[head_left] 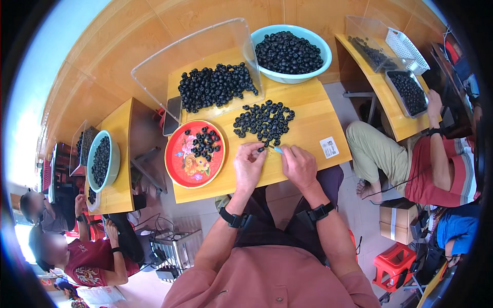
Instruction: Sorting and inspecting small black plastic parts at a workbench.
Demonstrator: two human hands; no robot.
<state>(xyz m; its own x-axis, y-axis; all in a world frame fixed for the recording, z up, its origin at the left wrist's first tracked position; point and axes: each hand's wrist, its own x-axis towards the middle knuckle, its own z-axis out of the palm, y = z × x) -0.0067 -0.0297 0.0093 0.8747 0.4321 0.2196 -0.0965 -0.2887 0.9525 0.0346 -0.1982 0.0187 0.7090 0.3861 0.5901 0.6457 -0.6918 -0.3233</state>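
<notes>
My left hand [248, 165] pinches one small black round piece [261, 149] between thumb and fingertips. Closed round a thin tool with a light blue end [278, 150], my right hand [299, 166] points its dark tip toward that piece. Whether the tip touches it, I cannot tell. Just beyond both hands, a loose pile of black round pieces with holes, like beads, [264, 120] lies on the yellow wooden table [313, 110]. Left of my left hand sits a round red tray with a flower pattern [177, 172], holding several of the same black pieces.
A clear plastic bin [169, 61] on its side holds many black pieces. Behind the pile stands a full light blue basin [292, 78]. A dark phone-like slab [172, 114] lies by the tray. Other people work at tables on both sides; a red stool [394, 266] stands right.
</notes>
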